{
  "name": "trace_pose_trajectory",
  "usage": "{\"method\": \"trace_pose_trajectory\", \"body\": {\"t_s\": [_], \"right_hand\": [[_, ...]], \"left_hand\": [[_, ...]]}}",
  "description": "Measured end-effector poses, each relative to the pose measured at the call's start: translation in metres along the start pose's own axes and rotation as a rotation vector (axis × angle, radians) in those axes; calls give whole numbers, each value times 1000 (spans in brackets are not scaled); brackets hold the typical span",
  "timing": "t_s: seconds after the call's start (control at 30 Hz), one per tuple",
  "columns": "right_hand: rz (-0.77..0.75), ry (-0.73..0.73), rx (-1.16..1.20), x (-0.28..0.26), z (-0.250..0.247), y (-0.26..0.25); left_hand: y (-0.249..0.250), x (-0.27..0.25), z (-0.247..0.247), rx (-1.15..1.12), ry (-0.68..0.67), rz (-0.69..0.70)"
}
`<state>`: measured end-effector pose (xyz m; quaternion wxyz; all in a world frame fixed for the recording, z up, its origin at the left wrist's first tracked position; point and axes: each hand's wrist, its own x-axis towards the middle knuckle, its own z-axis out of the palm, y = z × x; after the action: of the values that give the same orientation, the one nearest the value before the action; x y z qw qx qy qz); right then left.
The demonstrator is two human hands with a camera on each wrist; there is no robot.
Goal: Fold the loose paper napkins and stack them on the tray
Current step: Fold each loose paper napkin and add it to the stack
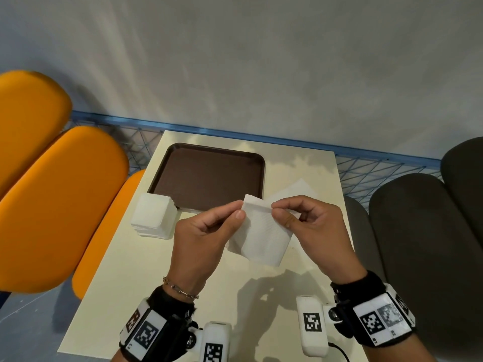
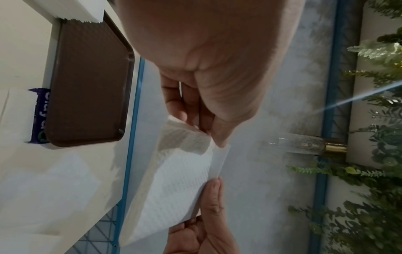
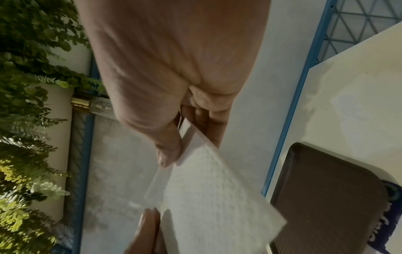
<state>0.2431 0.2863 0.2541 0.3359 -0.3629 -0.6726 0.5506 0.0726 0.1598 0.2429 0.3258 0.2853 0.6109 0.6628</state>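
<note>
The cream bench [image 1: 162, 270] carries everything, with the wall behind it and orange seats [image 1: 60, 205] to its left. The brown tray [image 1: 209, 176] sits at the far left part of the bench and holds nothing yet, so it is free to take the folded pieces; no napkin has reached it. A thick stack of napkins [image 1: 154, 215] stands just beside the tray's near left corner, probably kept there as the supply within easy reach. 1 flat napkin sheet [image 1: 300, 188] lies on the bench to the right of the tray.

The napkin in hand [image 1: 261, 236] is held up above the bench, between the 2 hands, hanging down from its top edge. Holding it in the air likely lets the layers be parted or lined up before a crease is made.

The left hand [image 1: 203, 231] pinches the top left corner between thumb and forefinger, the other fingers [image 1: 209, 226] curled in. The right hand [image 1: 311, 223] pinches the top right edge the same way, its fingers [image 3: 167, 154] closed tight on a thin layer of paper.
</note>
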Motion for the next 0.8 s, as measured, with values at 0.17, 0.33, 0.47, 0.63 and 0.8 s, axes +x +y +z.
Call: {"method": "trace_pose_trajectory", "body": {"t_s": [0.17, 0.33, 0.47, 0.63, 0.8], "right_hand": [[15, 21, 30, -3, -8, -2], [17, 46, 61, -5, -11, 1], [7, 80, 40, -8, -14, 3], [7, 128, 44, -11, -15, 6], [10, 137, 57, -13, -14, 3]], "left_hand": [[-2, -4, 5, 37, 1, 19], [-4, -6, 13, 57, 24, 13], [-6, -7, 17, 72, 38, 13], [-8, -9, 20, 83, 34, 12], [-8, -7, 21, 48, 48, -57]]}}
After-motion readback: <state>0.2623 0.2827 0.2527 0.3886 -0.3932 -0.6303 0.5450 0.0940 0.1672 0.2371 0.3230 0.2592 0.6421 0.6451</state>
